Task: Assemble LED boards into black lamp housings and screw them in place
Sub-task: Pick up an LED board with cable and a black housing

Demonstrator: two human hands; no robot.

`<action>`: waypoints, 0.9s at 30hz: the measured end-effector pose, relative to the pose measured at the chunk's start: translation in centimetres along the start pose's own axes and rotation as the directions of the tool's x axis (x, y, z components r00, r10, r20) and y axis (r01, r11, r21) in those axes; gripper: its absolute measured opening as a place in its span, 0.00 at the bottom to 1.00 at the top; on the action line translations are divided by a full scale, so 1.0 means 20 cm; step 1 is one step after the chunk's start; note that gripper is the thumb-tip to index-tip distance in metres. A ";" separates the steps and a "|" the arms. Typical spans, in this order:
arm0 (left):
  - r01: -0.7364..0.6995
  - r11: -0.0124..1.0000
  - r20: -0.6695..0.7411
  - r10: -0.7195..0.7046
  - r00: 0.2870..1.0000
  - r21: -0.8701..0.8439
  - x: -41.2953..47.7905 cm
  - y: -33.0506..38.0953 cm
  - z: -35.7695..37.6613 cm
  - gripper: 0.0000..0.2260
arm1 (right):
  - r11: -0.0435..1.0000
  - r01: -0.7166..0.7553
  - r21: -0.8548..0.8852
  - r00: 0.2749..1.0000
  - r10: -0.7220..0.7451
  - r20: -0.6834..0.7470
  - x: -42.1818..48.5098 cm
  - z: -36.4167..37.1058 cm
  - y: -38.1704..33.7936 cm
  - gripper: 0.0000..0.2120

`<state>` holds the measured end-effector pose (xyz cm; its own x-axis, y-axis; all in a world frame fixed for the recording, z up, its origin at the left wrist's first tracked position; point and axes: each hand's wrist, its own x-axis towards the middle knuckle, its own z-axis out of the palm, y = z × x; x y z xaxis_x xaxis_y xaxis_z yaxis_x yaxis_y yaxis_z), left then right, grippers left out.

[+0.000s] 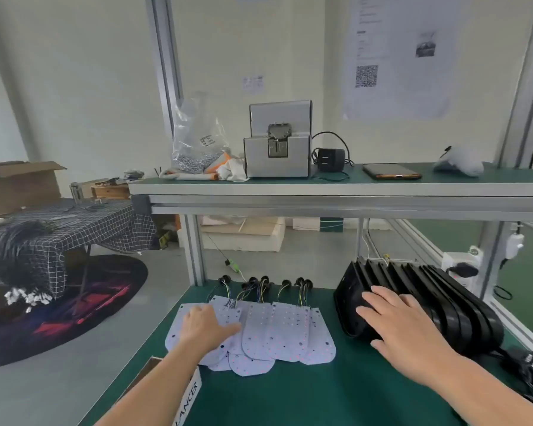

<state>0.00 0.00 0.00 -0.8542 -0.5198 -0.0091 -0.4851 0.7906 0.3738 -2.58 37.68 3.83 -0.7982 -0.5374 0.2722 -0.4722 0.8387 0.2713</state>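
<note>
On the green surface (pixel 290 395), the fanned LED boards (pixel 277 327) look thin, light and stiff, so they are best lifted by an edge, sparing the wires (pixel 260 290). The left hand (pixel 203 327) rests on them, its grip unclear. The right hand (pixel 403 330) lies spread, holding nothing, over the front black housing (pixel 350 298), which is probably heavier.

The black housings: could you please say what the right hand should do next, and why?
Probably curl the right hand round the front housing and lift it out: it lies spread there, and the left hand rests on LED boards.
</note>
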 end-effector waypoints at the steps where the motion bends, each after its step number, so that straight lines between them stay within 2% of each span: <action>1: 0.000 0.999 0.048 -0.003 0.999 0.049 0.01 0.02 0.03 0.41 | 0.999 0.025 -0.040 0.999 -0.024 0.036 0.02 0.01 0.01 0.22; 4: -0.004 0.991 0.099 -0.010 0.995 0.135 0.02 0.06 0.10 0.44 | 0.993 0.106 -0.060 0.990 -0.100 0.101 0.05 -0.01 0.03 0.14; 6: 0.010 0.986 0.104 -0.028 0.994 0.168 0.03 0.07 0.13 0.44 | 0.984 0.161 -0.073 0.986 -0.157 0.055 0.06 0.01 0.05 0.19; 8: 0.060 0.980 0.083 -0.076 0.994 0.188 0.05 0.06 0.13 0.45 | 0.994 0.106 -0.036 0.993 -0.104 0.051 0.06 0.02 0.06 0.20; 10: 0.111 0.978 0.061 -0.124 0.990 0.179 0.06 0.04 0.14 0.45 | 0.992 0.121 -0.029 0.992 -0.122 -0.014 0.08 0.06 0.06 0.16; 12: 0.111 0.978 0.063 -0.124 0.990 0.179 0.07 0.01 0.15 0.43 | 0.990 0.129 -0.051 0.990 -0.131 -0.045 0.09 0.11 0.09 0.13; 16: 0.064 0.984 0.081 -0.078 0.994 0.166 0.10 -0.01 0.14 0.39 | 0.995 0.084 -0.063 0.996 -0.085 -0.021 0.11 0.11 0.10 0.11; 18: 0.075 0.991 0.083 -0.084 0.993 0.110 0.10 -0.01 0.12 0.40 | 0.992 0.099 -0.075 0.995 -0.100 -0.017 0.11 0.10 0.09 0.07; 21: 0.071 0.997 0.028 -0.072 0.997 0.022 0.09 0.00 0.12 0.42 | 0.983 0.174 -0.055 0.982 -0.177 -0.070 0.12 0.11 0.09 0.17; 24: 0.053 0.993 -0.045 -0.058 0.997 -0.107 0.07 0.02 0.11 0.43 | 0.952 0.293 -0.092 0.955 -0.295 -0.011 0.12 0.10 0.09 0.18; 27: -0.008 0.964 -0.114 -0.023 0.993 -0.266 0.02 0.05 0.06 0.42 | 0.928 0.330 -0.172 0.942 -0.335 0.000 0.11 0.09 0.08 0.19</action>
<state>-1.10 0.96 -0.77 -0.8160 -0.5714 0.0877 -0.4109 0.6800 0.6073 -5.78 38.01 3.25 -0.5944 -0.7870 0.1654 -0.6373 0.5864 0.5000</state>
